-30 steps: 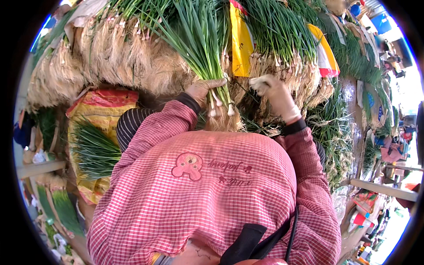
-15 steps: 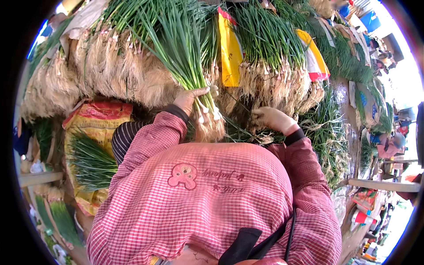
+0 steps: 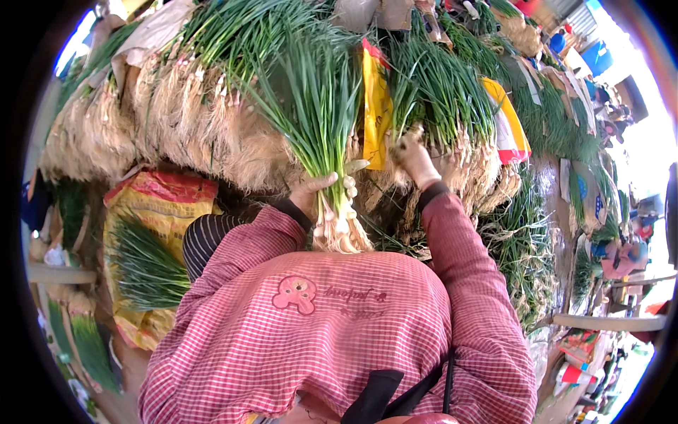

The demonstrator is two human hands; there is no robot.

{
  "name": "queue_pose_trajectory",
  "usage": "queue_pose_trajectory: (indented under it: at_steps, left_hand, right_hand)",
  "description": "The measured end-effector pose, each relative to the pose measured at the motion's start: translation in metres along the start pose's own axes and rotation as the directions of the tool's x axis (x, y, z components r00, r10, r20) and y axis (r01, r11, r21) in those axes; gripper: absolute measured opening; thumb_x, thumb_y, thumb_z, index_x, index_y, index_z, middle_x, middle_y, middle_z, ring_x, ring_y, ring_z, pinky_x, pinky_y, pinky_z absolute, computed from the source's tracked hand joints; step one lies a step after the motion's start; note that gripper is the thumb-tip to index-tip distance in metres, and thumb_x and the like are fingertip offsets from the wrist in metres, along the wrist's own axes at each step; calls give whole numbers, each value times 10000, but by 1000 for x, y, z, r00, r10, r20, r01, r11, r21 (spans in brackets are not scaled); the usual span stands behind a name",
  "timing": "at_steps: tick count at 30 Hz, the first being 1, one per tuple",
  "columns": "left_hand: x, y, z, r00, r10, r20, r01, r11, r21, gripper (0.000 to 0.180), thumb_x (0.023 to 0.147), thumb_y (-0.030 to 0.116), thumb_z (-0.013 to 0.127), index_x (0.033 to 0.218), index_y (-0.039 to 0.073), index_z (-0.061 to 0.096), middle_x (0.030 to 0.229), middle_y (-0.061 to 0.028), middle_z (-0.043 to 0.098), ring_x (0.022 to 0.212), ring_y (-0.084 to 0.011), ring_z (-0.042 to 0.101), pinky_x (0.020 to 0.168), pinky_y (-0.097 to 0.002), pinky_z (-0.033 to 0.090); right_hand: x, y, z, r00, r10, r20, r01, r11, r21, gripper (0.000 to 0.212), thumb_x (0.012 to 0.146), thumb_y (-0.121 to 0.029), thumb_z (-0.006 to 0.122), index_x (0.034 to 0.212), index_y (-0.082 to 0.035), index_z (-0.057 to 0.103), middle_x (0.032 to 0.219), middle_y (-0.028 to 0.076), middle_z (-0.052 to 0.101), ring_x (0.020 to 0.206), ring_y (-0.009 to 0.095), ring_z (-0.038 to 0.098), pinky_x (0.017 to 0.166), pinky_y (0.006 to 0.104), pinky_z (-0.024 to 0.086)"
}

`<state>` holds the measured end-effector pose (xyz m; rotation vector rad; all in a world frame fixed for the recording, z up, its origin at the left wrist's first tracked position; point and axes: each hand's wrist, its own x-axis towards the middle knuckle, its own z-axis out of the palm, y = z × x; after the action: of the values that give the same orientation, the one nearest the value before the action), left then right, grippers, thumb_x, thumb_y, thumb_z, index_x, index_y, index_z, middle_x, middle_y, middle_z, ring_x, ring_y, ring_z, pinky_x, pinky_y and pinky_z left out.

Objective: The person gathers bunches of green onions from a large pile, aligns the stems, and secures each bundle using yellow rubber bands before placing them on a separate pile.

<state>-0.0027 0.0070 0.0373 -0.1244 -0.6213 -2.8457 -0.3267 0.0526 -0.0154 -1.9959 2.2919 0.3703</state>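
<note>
My left hand (image 3: pixel 316 194) is closed around the lower stems of a bunch of green garlic (image 3: pixel 318 134). Its leaves point away from me, and its white bulbs and pale roots hang in front of my chest. My right hand (image 3: pixel 414 161) reaches to the left edge of the right-hand pile of green garlic (image 3: pixel 452 99), at the height of its bulbs. Its fingers are bent but smeared by motion, so whether they grip any stems is unclear. Between the bunch and that pile stands a yellow plastic bag (image 3: pixel 377 106) with a red top edge.
A long row of green garlic with shaggy roots (image 3: pixel 176 120) lies at the far left. Loose leaves and stalks (image 3: pixel 519 233) are heaped on the right. A yellow and red sack (image 3: pixel 159 205) with a leafy bundle (image 3: pixel 145 261) on it lies left of my knee.
My right hand has moved away from me, up to the right-hand pile. My left hand still holds the bunch, now a little lower in the picture and more upright.
</note>
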Motion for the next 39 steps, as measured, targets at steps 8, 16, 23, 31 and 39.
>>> queue_pose_trajectory:
  at_steps: [8,16,23,31,39]
  left_hand:
    - [0,3,-16,869,24,-495,36,993,110,335,880,93,609,1171,-65,564,1253,-211,591,1179,-296,577,957,-399,515]
    - [5,-8,3,772,31,-634,237,913,332,253,900,204,601,1059,21,674,774,-106,681,543,-184,635,479,-288,544]
    - [-1,-15,-17,889,-13,-458,96,983,158,242,896,128,609,1079,-30,628,880,-103,681,742,-219,676,713,-386,593]
    - [-10,3,-2,888,-14,-461,138,961,238,343,903,158,609,1177,-47,609,984,-111,691,824,-204,675,733,-327,578]
    - [-11,5,19,944,40,-329,-3,994,112,442,871,32,634,1291,-11,501,1087,-149,652,934,-251,647,823,-425,575]
  right_hand:
    - [-85,-95,-19,977,174,-120,-22,648,761,230,949,-249,567,1081,-62,582,894,73,681,694,133,661,656,276,571]
    - [-106,-108,-36,971,214,107,-175,331,927,241,978,-170,469,1121,-75,638,981,79,665,810,117,614,803,281,527]
    - [-50,-118,-46,876,-469,-115,386,823,-416,312,953,-244,514,1243,-149,576,1246,17,565,1149,145,502,1020,328,340]
    - [-81,-152,-8,859,-511,24,496,821,-283,168,869,-91,624,1033,-53,628,922,56,649,806,157,636,697,276,556]
    - [-140,-96,75,630,-44,775,37,999,26,413,926,-295,566,1280,-83,579,1287,133,586,1125,256,600,945,379,480]
